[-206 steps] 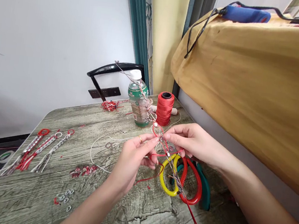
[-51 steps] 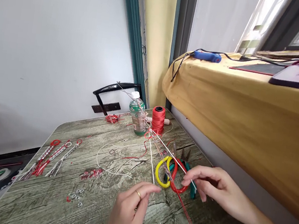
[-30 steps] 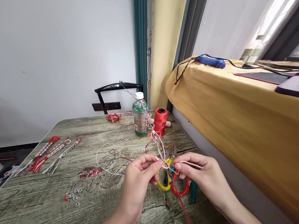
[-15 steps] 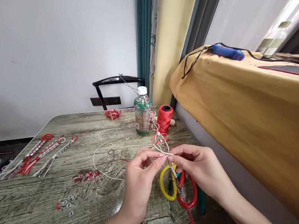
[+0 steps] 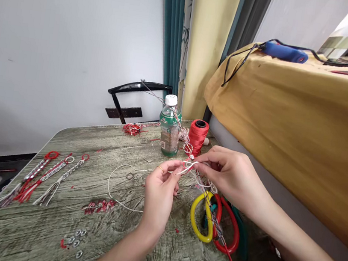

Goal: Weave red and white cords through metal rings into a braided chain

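White cord is pinched between the fingertips of my left hand and my right hand, which nearly meet above the table. Red strands show among the white at my left fingertips. A stretch of the cord loops out over the table to the left. Dark and red strands run from below my hands over the scissors, with one yellow and one red handle, to the front right edge. Just beyond my fingers stand a green-labelled bottle and a spool of red thread.
Three finished-looking braided charms with rings and tassels lie at the left of the wooden table. Several metal rings and red scraps lie nearer the front. A blue tool rests on the yellow cloth at right.
Both hands have risen slightly, with the white cord still pinched between them. Red strands now show at my left fingertips. The view has shifted a little.
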The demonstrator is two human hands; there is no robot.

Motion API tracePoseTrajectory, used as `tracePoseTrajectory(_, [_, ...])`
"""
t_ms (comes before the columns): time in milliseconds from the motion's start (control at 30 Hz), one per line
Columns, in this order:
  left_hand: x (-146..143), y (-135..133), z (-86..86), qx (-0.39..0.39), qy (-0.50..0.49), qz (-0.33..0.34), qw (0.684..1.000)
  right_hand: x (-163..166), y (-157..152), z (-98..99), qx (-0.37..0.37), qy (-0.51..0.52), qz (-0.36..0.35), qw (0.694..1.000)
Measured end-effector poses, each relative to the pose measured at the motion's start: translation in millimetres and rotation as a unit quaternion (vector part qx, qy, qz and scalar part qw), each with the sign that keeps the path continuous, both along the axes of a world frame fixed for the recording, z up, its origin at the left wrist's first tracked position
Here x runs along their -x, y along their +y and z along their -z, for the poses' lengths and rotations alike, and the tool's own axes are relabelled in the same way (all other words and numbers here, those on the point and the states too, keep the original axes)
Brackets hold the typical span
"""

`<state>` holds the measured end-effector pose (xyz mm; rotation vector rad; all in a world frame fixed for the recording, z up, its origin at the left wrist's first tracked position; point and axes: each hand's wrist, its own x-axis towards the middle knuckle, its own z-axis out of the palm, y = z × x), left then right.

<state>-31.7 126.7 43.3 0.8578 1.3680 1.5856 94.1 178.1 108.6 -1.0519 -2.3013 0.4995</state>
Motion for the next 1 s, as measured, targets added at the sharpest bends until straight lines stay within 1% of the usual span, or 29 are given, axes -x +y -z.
tracePoseTrajectory(133, [2.6,2.6,1.5,-0.017,0.0,-0.006,1.0,2.3,-5.0,-0.7,-0.058,-0.046,0.005,0.997])
tracePoseTrajectory(367, [0.9,5.8,1.7,-0.028,-0.023,-0.001,0.999,3.6,-8.1,-2.2,-0.126,-0.118,0.026,0.985])
tracePoseTrajectory(467, [0.7,7.1,1.5,-0.03,-0.021,-0.017,0.999,7.6,-8.2,-2.0,-0.147,-0.146,0.024,0.978])
tracePoseTrajectory(533, [1.0,7.5,1.7,-0.024,-0.017,-0.024,0.999,9.8,-8.3,-1.4,-0.146,-0.156,0.021,0.977])
tracePoseTrajectory(600, [1.6,7.4,2.3,-0.016,-0.012,-0.027,0.999,10.0,-8.0,-1.0,-0.135,-0.149,0.015,0.979])
tracePoseTrajectory(667, [2.7,6.8,3.4,-0.008,-0.01,-0.025,1.0,7.3,-7.0,-1.7,-0.116,-0.115,0.006,0.987])
tracePoseTrajectory(800, [7.1,6.2,7.8,0.047,0.003,0.005,0.999,-7.1,-5.3,-7.7,-0.04,0.008,0.001,0.999])
tracePoseTrajectory(900, [11.7,9.5,14.3,0.089,0.028,0.033,0.995,-21.9,-7.4,-14.5,0.032,0.093,-0.005,0.995])
tracePoseTrajectory(1000, [16.0,14.5,22.1,0.105,0.059,0.07,0.99,-35.4,-12.0,-19.9,0.099,0.15,0.0,0.984])
